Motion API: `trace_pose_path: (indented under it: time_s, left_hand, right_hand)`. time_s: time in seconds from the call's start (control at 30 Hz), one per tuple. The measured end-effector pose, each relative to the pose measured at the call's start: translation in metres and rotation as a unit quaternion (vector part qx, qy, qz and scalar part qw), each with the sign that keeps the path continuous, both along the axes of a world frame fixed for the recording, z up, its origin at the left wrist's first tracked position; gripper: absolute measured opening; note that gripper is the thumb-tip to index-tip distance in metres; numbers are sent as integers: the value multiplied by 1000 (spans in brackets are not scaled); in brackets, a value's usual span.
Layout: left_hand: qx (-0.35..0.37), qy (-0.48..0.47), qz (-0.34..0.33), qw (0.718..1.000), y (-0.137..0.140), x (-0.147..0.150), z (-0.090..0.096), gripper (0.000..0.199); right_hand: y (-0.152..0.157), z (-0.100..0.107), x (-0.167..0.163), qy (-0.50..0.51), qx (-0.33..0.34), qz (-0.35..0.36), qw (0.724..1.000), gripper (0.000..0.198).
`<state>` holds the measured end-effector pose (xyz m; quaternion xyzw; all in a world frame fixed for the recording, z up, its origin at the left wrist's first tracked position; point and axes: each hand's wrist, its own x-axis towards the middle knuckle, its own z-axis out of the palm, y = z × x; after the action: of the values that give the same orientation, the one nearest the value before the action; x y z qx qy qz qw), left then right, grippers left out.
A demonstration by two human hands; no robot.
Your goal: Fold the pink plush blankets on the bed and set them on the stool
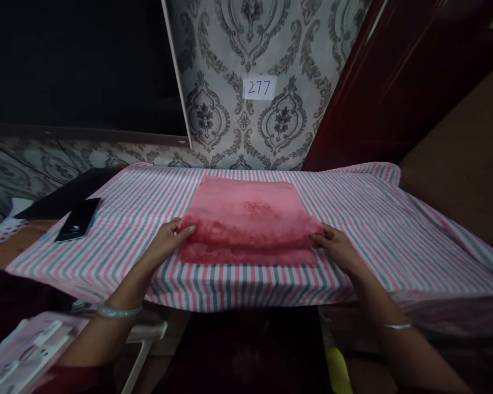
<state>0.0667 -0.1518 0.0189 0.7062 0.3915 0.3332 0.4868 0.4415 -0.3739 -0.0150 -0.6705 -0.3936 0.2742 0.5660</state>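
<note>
A pink-red cloth, towel-like with darker red patches [246, 205], lies partly folded near the table's front edge. Its near part is lifted into a fold, and a lower layer shows beneath it. My left hand [170, 238] pinches the fold's left corner, thumb on top. At the right corner my right hand [332, 243] grips the same fold between thumb and fingers. Under the cloth spreads a striped pink, white and grey table cover [365, 230].
A black phone [79, 220] lies on the cover at the left. Behind the table stand a patterned wall with a paper marked 277 [259, 87], a large dark screen [82, 65] at left and a dark red wooden panel [373, 82] at right.
</note>
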Motion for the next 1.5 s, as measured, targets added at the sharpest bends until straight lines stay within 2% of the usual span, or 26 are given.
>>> trace_pose_path:
  time_s: [0.13,0.2,0.27,0.37,0.43,0.53,0.7,0.8,0.93,1.0,1.07,1.13,1.2,1.27,1.33,1.37,1.43,1.5]
  left_hand:
    - [65,-103,52,991,14,12,26,44]
    - [65,-127,65,988,13,11,29,43]
    - [13,-87,50,995,6,5,20,48]
    - [-121,-16,1,993,-9,-7,-5,57]
    - [-162,-19,-13,986,-16,-14,-17,59]
    - [-139,-40,-7,989,-17,-16,-20,59]
    - [-86,-52,35,994,-16,-9,-13,61]
    - [-66,-43,76,994,-18,-8,-21,63]
    - [-76,-7,58,995,-18,-17,-34,61]
    - [-28,25,65,997,-14,-24,-31,55]
    - [72,56,97,991,-10,-25,-20,51]
    - [194,81,99,973,-6,-17,-3,50]
    - [293,111,22,949,-3,6,13,51]
    - [342,166,-112,918,2,41,26,54]
    - [351,245,-219,877,9,79,33,59]
    - [352,286,-238,859,13,96,33,63]
    - [364,354,-220,833,23,122,27,70]
    - [378,397,-174,818,31,134,13,73]
  right_hand:
    - [12,43,13,-30,89,-52,994,31]
    - [9,48,12,-36,117,-61,991,30]
    - [1,35,6,-29,84,-47,995,33]
    - [-16,-3,-8,32,4,-18,999,35]
    - [-26,-24,-13,72,-7,-13,997,36]
    - [-32,-33,-15,74,13,-10,997,39]
    - [-28,-21,-16,32,12,-45,998,40]
    - [-28,-21,-21,29,16,-63,997,40]
    - [-34,-31,-23,18,-6,-57,998,44]
    - [-37,-33,-20,-40,-11,-72,997,43]
    - [-35,-28,-19,-129,8,-127,984,40]
    - [-25,-15,-23,-228,41,-165,959,40]
    - [-2,3,-34,-323,68,-121,936,43]
    - [31,20,-48,-406,63,-10,912,47]
    - [69,32,-61,-467,9,68,881,52]
    - [86,35,-65,-490,-29,82,867,55]
    - [113,33,-69,-524,-104,80,841,61]
    - [128,24,-69,-544,-157,64,822,64]
